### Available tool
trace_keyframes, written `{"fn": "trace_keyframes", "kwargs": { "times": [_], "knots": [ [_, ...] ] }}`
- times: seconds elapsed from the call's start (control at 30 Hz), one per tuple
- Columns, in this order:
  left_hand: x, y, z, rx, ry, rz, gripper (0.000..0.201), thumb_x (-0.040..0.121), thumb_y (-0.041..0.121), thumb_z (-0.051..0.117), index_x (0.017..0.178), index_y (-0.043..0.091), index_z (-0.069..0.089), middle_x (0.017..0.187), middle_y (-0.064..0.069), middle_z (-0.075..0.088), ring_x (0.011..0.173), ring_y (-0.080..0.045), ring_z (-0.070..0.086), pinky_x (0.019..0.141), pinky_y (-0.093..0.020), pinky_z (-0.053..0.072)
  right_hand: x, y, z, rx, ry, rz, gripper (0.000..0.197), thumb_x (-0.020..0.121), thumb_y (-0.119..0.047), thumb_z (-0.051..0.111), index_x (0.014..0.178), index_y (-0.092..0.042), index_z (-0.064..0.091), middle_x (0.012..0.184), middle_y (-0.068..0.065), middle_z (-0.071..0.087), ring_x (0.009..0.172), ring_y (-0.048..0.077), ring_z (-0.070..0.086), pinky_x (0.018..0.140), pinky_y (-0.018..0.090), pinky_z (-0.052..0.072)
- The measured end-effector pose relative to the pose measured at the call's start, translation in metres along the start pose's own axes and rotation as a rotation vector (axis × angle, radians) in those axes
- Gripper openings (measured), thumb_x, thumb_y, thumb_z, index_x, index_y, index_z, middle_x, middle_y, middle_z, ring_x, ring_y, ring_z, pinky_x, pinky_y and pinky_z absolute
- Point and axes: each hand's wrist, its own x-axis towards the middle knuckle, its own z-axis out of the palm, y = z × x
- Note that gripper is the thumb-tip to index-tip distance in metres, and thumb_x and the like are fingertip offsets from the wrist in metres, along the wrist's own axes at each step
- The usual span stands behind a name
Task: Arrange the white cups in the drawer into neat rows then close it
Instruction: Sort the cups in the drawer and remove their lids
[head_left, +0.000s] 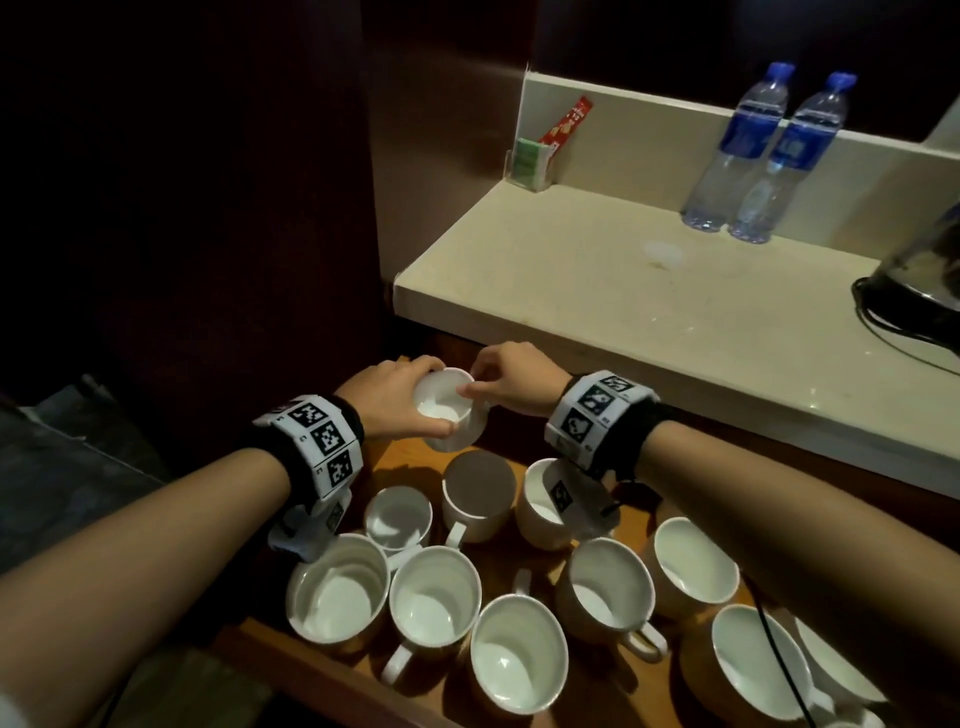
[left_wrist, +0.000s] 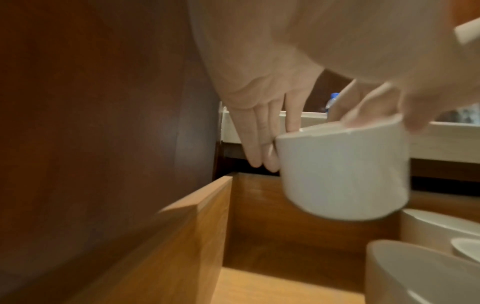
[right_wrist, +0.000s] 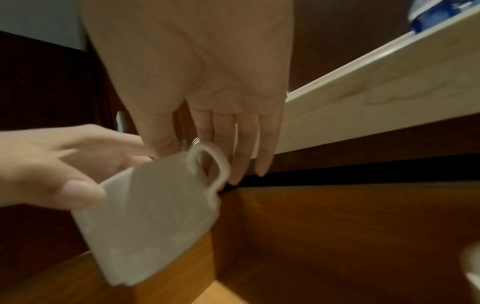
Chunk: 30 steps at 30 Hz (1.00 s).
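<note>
Holding one white cup (head_left: 448, 410) tilted above the drawer's (left_wrist: 182, 236) far left corner, left hand (head_left: 387, 397) gripping its rim, right hand (head_left: 514, 382) pinching the opposite rim. Risking a slip onto the crowded cups (head_left: 436, 597) below if either thin pinch loosens.

Cups (head_left: 435, 605): white, plain, glossy inside. One cup (head_left: 479, 488) stands inverted; its base appears grey-brown in shadow. Drawer (head_left: 332, 670): orange-brown wood with visible grain. Tabletop (head_left: 597, 291): cream with faint marbling. Cabinet wall (left_wrist: 91, 123): dark reddish-brown. Wristbands (head_left: 324, 441): black straps carrying white panels printed with black square code patterns. Bottles (head_left: 737, 150): clear, blue caps, blue labels. Sachet (head_left: 566, 122): red. Packets (head_left: 525, 161) in the clear holder: green. Cable (head_left: 893, 338): black.
</note>
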Motion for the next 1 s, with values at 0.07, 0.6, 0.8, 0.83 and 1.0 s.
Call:
{"fn": "trace_keyframes", "kwargs": {
  "times": [0.07, 0.6, 0.8, 0.83, 1.0],
  "knots": [
    [0.003, -0.001, 0.003, 0.032, -0.015, -0.006, 0.074, 0.072, 0.053, 0.068, 0.135, 0.028, 0.038, 0.127, -0.004, 0.055, 0.114, -0.022, 0.053, 0.089, -0.034, 0.046, 0.005, -0.006, 0.003, -0.061, 0.029, 0.035, 0.029, 0.086, -0.034, 0.063, 0.101, -0.009, 0.067, 0.099, 0.008, 0.069, 0.093, 0.024, 0.063, 0.068, 0.028, 0.042],
    [-0.007, -0.041, 0.006, -0.350, -0.031, -0.208, 0.039, 0.089, 0.044, 0.054, 0.116, 0.018, 0.063, 0.120, -0.002, 0.063, 0.114, -0.018, 0.056, 0.097, -0.034, 0.045, 0.057, 0.002, 0.056, 0.014, -0.120, 0.267, 0.020, 0.082, -0.014, 0.065, 0.099, -0.009, 0.072, 0.101, 0.009, 0.071, 0.095, 0.025, 0.067, 0.079, 0.031, 0.054],
    [-0.010, -0.048, 0.005, -0.366, -0.017, -0.247, 0.034, 0.091, 0.040, 0.053, 0.116, 0.019, 0.061, 0.121, -0.003, 0.061, 0.110, -0.018, 0.057, 0.098, -0.037, 0.046, 0.066, 0.007, 0.074, -0.003, -0.240, 0.320, 0.021, 0.074, -0.012, 0.073, 0.095, -0.008, 0.072, 0.093, 0.012, 0.073, 0.088, 0.026, 0.070, 0.084, 0.039, 0.057],
    [-0.009, -0.048, 0.005, -0.365, -0.013, -0.248, 0.034, 0.091, 0.040, 0.053, 0.116, 0.019, 0.061, 0.120, -0.003, 0.061, 0.110, -0.017, 0.057, 0.097, -0.037, 0.047, 0.066, 0.008, 0.074, -0.004, -0.257, 0.321, 0.021, 0.071, -0.012, 0.074, 0.092, -0.007, 0.072, 0.089, 0.012, 0.074, 0.084, 0.027, 0.071, 0.082, 0.041, 0.058],
    [-0.007, -0.045, 0.006, -0.329, -0.009, -0.257, 0.036, 0.090, 0.041, 0.054, 0.117, 0.019, 0.060, 0.121, -0.002, 0.060, 0.114, -0.017, 0.054, 0.089, -0.029, 0.045, 0.071, 0.019, 0.077, -0.038, -0.316, 0.313, 0.019, 0.064, -0.016, 0.076, 0.082, -0.012, 0.073, 0.081, 0.008, 0.074, 0.080, 0.024, 0.071, 0.079, 0.041, 0.059]
  ]
}}
